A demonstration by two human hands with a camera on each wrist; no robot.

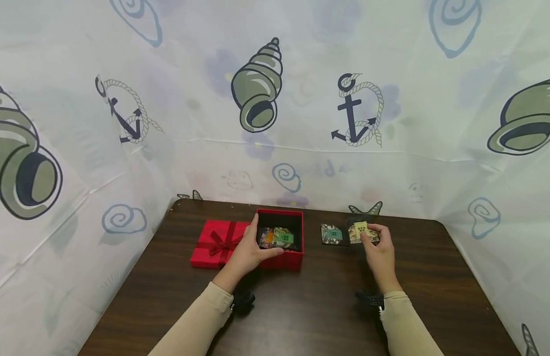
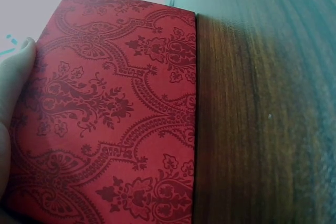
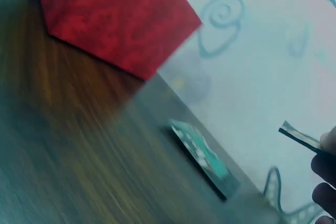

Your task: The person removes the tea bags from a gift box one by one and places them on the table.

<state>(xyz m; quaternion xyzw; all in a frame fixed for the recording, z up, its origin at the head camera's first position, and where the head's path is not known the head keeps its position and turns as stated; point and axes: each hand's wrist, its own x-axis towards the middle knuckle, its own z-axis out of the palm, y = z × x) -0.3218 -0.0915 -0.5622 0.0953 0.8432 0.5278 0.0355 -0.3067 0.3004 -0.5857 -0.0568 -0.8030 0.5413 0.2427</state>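
Note:
A red gift box (image 1: 281, 262) stands on the table without its lid, dark inside, with several small flat patterned pieces (image 1: 276, 237) in it, one bearing a green label. My left hand (image 1: 248, 247) holds the box, fingers along its left side and thumb at the front rim. In the left wrist view, the box's patterned red wall (image 2: 115, 108) fills much of the picture. My right hand (image 1: 382, 252) pinches a thin square card (image 1: 358, 230) with a yellow label, raised off the table in the right wrist view. Left of it lies a similar card (image 1: 332, 234) with a teal label.
The red lid (image 1: 208, 247) with a ribbon bow lies left of the box, partly behind my left hand and forearm. Brown wood forms the tabletop (image 1: 301, 306). A printed cloth (image 1: 310, 99) with shells and anchors hangs behind and at both sides.

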